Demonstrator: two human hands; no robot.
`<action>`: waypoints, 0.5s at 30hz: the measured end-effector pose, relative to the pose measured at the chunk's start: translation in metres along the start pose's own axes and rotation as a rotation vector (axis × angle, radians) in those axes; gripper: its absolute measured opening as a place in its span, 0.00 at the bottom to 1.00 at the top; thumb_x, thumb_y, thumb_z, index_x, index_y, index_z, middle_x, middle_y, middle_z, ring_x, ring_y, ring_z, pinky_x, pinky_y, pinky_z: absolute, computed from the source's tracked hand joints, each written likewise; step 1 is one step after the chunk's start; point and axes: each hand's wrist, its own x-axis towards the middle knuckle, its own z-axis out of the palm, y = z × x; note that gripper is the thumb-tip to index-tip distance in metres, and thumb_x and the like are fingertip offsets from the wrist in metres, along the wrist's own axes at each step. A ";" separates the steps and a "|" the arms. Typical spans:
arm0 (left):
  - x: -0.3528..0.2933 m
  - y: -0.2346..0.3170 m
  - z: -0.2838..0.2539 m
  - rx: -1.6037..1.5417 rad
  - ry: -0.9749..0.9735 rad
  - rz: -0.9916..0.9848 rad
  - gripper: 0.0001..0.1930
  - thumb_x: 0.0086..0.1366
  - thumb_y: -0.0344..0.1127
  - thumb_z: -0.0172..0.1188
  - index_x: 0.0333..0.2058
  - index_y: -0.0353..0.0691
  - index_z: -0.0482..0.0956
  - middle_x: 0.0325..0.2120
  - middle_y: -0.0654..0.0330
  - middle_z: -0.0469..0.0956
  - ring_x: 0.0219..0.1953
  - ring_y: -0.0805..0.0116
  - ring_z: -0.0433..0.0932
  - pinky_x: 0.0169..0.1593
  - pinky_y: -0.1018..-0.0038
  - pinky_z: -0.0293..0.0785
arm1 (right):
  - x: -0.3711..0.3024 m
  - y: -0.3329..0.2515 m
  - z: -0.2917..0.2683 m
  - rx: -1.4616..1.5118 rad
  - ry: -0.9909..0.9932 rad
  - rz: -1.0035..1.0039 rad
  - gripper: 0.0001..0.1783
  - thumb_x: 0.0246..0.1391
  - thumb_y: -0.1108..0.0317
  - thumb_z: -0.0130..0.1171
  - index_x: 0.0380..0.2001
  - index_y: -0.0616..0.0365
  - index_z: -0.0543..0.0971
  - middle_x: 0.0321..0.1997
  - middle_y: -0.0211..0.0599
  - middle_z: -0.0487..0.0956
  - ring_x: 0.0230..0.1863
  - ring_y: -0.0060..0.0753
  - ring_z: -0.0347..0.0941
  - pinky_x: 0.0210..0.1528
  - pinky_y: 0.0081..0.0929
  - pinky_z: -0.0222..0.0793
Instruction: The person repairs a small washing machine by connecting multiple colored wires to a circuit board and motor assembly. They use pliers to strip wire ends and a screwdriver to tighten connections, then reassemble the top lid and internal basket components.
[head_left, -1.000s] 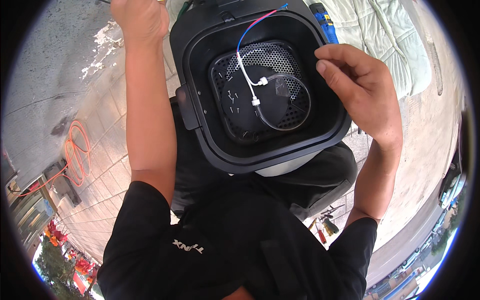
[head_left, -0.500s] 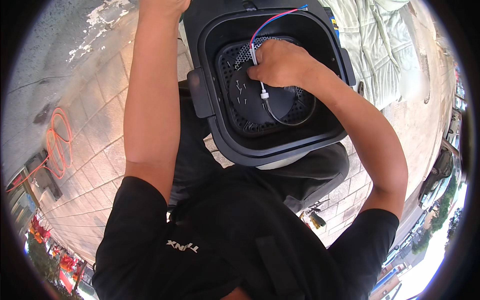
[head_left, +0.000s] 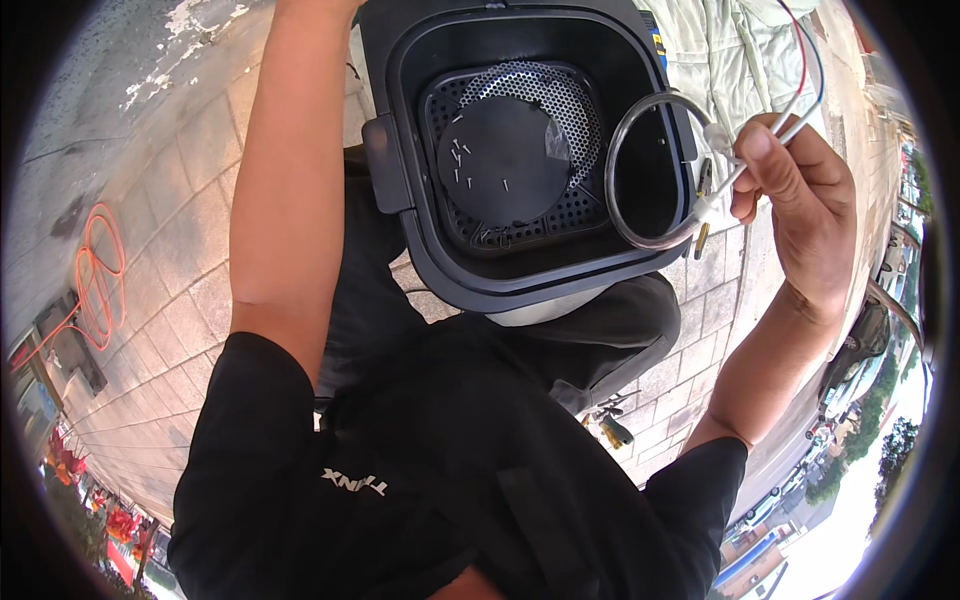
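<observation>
My right hand (head_left: 790,195) pinches a ring-shaped heating element (head_left: 618,190) by its two white ends. Red, blue and white wires (head_left: 805,60) run up from the ends past my fingers. The metal ring hangs over the right rim of a black square appliance housing (head_left: 425,255) between my legs. Inside the housing, several small screws (head_left: 457,160) lie on a round dark plate (head_left: 515,200), with a perforated metal mesh (head_left: 510,80) showing beside it. My left forearm (head_left: 290,150) reaches to the top edge along the housing's left side; the fingers are cut off by the frame.
A pale cloth (head_left: 700,60) lies beyond the housing on the right. Some tools (head_left: 615,430) lie on the paving by my right knee, and another slim tool (head_left: 702,238) is beside the housing. At far left, an orange hose (head_left: 97,270) is coiled.
My right hand has lifted the heating element out of the housing and moved right with it. The screws and round plate are uncovered. My left arm stays near the top edge.
</observation>
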 end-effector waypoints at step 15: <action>-0.012 0.012 0.016 -0.177 -0.032 -0.003 0.19 0.76 0.33 0.62 0.60 0.29 0.78 0.50 0.48 0.86 0.47 0.61 0.89 0.50 0.67 0.88 | 0.097 0.101 -0.131 0.363 0.402 -0.130 0.18 0.77 0.61 0.59 0.44 0.69 0.81 0.38 0.42 0.84 0.46 0.43 0.88 0.47 0.33 0.87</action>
